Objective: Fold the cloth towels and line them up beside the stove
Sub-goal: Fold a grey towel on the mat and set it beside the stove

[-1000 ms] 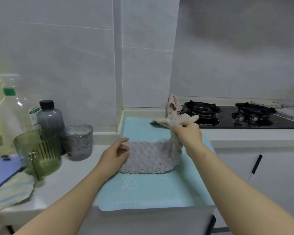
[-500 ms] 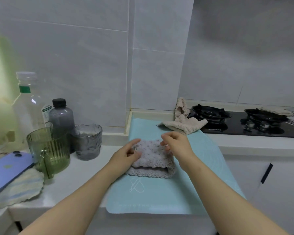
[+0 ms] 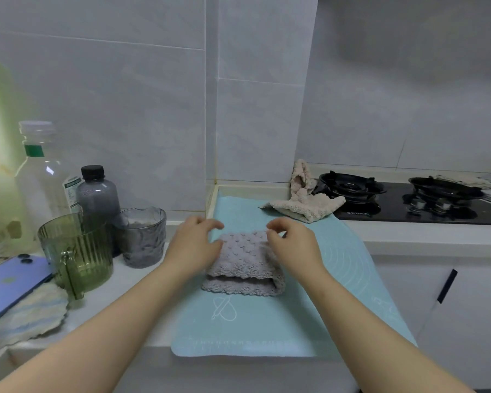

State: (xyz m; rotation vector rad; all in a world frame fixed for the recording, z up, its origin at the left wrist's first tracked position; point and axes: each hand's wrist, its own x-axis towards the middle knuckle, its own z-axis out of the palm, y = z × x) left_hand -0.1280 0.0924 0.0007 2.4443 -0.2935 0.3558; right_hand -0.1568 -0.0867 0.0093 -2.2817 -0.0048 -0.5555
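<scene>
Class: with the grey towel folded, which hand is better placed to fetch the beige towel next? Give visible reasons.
Probably the right hand: it sits at the right side of the grey towel, nearer the beige towel beside the stove; the left hand would have to cross over.

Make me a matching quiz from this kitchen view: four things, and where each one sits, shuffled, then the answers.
Things:
1. grey towel
2. beige towel
3. purple phone
4. green jug

Places:
A. on the striped cloth
B. beside the stove
C. in front of the dark bottle
D. on the blue mat, between left hand and right hand

Pairs: 1-D, 2-B, 3-A, 4-C
</scene>
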